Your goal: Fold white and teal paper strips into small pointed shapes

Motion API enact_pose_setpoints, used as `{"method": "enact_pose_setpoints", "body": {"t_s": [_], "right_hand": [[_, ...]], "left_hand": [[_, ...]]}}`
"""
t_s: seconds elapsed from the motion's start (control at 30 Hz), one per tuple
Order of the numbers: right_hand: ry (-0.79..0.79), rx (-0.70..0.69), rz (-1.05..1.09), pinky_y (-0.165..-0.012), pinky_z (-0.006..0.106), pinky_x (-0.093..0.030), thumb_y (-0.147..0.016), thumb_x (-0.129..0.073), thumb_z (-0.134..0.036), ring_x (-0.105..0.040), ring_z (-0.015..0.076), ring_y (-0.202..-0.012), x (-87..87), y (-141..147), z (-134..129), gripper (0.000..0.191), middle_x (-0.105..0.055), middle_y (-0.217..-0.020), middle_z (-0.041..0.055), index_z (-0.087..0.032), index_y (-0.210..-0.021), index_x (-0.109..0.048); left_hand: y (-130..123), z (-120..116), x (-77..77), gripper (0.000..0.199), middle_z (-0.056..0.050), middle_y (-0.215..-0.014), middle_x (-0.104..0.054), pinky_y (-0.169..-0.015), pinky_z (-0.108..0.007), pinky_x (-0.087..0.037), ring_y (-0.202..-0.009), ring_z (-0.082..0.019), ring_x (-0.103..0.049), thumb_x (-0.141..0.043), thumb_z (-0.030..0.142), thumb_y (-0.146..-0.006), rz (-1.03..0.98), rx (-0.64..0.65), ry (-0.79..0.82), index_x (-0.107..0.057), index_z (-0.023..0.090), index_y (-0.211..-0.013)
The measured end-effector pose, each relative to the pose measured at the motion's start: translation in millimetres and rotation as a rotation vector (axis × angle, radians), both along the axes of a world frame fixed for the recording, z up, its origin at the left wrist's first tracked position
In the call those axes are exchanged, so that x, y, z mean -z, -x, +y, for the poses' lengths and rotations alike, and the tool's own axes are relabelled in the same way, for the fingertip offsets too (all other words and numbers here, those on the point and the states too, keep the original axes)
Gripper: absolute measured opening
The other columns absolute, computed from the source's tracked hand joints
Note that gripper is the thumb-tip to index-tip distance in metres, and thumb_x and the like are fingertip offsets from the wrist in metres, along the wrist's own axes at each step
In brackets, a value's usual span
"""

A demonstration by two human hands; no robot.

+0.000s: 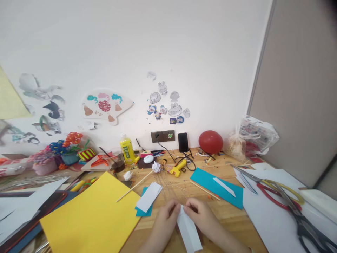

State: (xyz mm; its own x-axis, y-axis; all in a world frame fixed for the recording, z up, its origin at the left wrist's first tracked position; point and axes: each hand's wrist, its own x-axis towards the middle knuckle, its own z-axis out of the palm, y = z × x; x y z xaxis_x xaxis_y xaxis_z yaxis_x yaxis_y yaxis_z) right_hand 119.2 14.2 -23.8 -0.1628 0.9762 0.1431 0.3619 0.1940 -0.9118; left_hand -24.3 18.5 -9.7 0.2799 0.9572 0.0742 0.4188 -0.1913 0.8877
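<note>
Between my two hands is a folded strip of white paper (pixel 189 232), creased lengthwise and pointing down toward me. My left hand (pixel 168 213) pinches its far end from the left. From the right, my right hand (pixel 199 210) pinches the same end, with thumb and fingers closed on the edge. Just left of my hands lie white paper pieces (pixel 149 197) on top of teal paper (pixel 145 210). A wooden stick (pixel 135 186) with a crumpled white paper ball (pixel 157 166) at its tip rests beyond them, partly over the yellow sheet (pixel 92 218).
At the right, scissors (pixel 286 200) lie on white sheets (pixel 259 219). A teal sheet (pixel 226 189) with a white strip is nearer the middle. Toward the wall are a yellow glue gun (pixel 178 168), a drink bottle (pixel 127 150), a phone (pixel 183 142) and a red balloon (pixel 210 142).
</note>
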Motion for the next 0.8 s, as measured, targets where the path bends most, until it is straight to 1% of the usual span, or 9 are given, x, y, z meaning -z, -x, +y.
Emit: {"method": "enact_pose_setpoints", "body": {"t_s": [0.1,0.3,0.4,0.47,0.53,0.63,0.7,0.8], "right_hand": [[-0.003,-0.009,0.006,-0.053,0.021,-0.033,-0.074,-0.046,-0.026,-0.044,0.0119,-0.057,0.8,0.5,0.2,0.020,-0.043,-0.054,-0.0046,-0.017,-0.056,-0.043],[-0.045,-0.016,-0.034,-0.051,0.020,-0.031,-0.075,-0.046,-0.025,-0.042,0.0107,-0.055,2.6,1.8,0.4,0.022,-0.040,-0.053,-0.0053,-0.017,-0.054,-0.041],[-0.043,0.015,-0.051,-0.050,0.020,-0.030,-0.074,-0.046,-0.022,-0.042,0.0106,-0.054,2.4,2.0,0.5,0.021,-0.040,-0.052,-0.0053,-0.017,-0.054,-0.041],[-0.026,0.026,-0.037,-0.050,0.020,-0.031,-0.074,-0.045,-0.022,-0.042,0.0109,-0.054,1.9,2.1,0.6,0.021,-0.041,-0.052,-0.0051,-0.017,-0.054,-0.041],[-0.009,0.008,-0.007,-0.051,0.020,-0.031,-0.074,-0.045,-0.024,-0.043,0.0112,-0.055,1.4,2.0,0.5,0.021,-0.042,-0.053,-0.0047,-0.017,-0.055,-0.041],[0.005,-0.020,0.018,-0.051,0.020,-0.032,-0.075,-0.045,-0.026,-0.043,0.0113,-0.055,0.2,1.5,0.0,0.021,-0.042,-0.054,-0.0046,-0.017,-0.056,-0.042],[0.000,-0.013,0.007,-0.050,0.020,-0.031,-0.074,-0.045,-0.025,-0.043,0.0111,-0.055,-0.4,1.3,-0.5,0.021,-0.041,-0.053,-0.0049,-0.017,-0.055,-0.040],[-0.006,-0.013,-0.005,-0.050,0.020,-0.031,-0.075,-0.045,-0.026,-0.042,0.0108,-0.055,0.0,1.2,-1.0,0.023,-0.039,-0.053,-0.0053,-0.018,-0.055,-0.039]], "left_hand": [[0.0,-0.5,-1.2,0.024,0.002,-0.060,-0.047,-0.057,-0.024,-0.034,-0.061,-0.015,-0.045,-0.038,0.034,-0.078,-0.003,-0.005,-0.025,-0.048,0.018,-0.064],[0.0,-1.4,0.5,0.024,0.001,-0.059,-0.049,-0.057,-0.025,-0.035,-0.060,-0.016,-0.047,-0.040,0.033,-0.077,0.039,-0.049,-0.054,-0.048,0.018,-0.061],[0.4,0.0,3.8,0.019,0.001,-0.060,-0.051,-0.054,-0.024,-0.036,-0.058,-0.015,-0.048,-0.044,0.034,-0.075,-0.036,-0.006,0.012,-0.050,0.017,-0.067],[0.8,1.1,5.8,0.019,0.003,-0.056,-0.049,-0.051,-0.022,-0.035,-0.055,-0.014,-0.047,-0.047,0.034,-0.073,-0.082,0.021,0.046,-0.052,0.016,-0.075],[1.2,2.0,7.1,0.020,0.005,-0.052,-0.046,-0.049,-0.021,-0.033,-0.051,-0.012,-0.045,-0.047,0.034,-0.074,-0.100,0.024,0.033,-0.053,0.016,-0.081],[1.0,2.3,7.6,0.021,0.006,-0.052,-0.045,-0.049,-0.021,-0.032,-0.050,-0.012,-0.045,-0.048,0.034,-0.073,-0.111,0.023,0.028,-0.053,0.016,-0.083],[0.5,1.8,7.1,0.021,0.005,-0.053,-0.046,-0.049,-0.021,-0.033,-0.051,-0.012,-0.045,-0.047,0.036,-0.074,-0.109,0.031,0.055,-0.053,0.016,-0.079],[-0.2,0.7,5.3,0.025,0.005,-0.053,-0.044,-0.049,-0.022,-0.032,-0.052,-0.012,-0.043,-0.043,0.038,-0.076,-0.065,0.020,0.055,-0.049,0.017,-0.064]]}}
